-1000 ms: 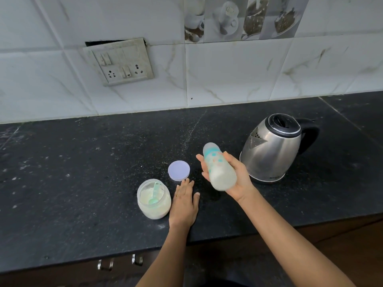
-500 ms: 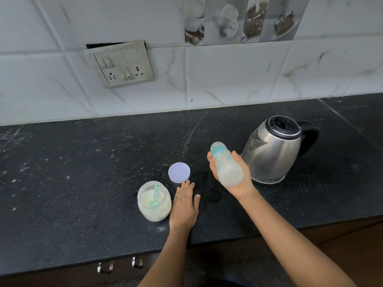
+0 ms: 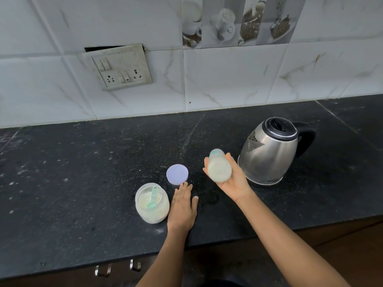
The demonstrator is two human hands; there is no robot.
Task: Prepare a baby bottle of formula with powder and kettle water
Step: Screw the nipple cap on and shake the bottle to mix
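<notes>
Baby bottle [image 3: 219, 167], blurred and holding a milky fill, lies tilted in the right hand [image 3: 232, 182], base toward the camera and teal-marked top pointing at the back wall. The fingers [image 3: 234, 165] curl up its right side and the thumb wraps its left, holding it in the air above the worktop [image 3: 83, 172], between the kettle [image 3: 269, 152] and a round pale lid [image 3: 177, 174]. The left hand [image 3: 182, 207] rests flat on the worktop near its front edge, fingers [image 3: 183, 188] straight and pressed together, thumb spread to the right. Its fingertips reach the lid's near rim; whether they touch it cannot be told. Just left of that hand stands an open powder jar [image 3: 152, 204] with a green scoop [image 3: 152, 198] inside. The steel kettle stands toward the right, black handle facing the right edge. A switch plate [image 3: 120, 68] hangs on the tiled wall behind.
</notes>
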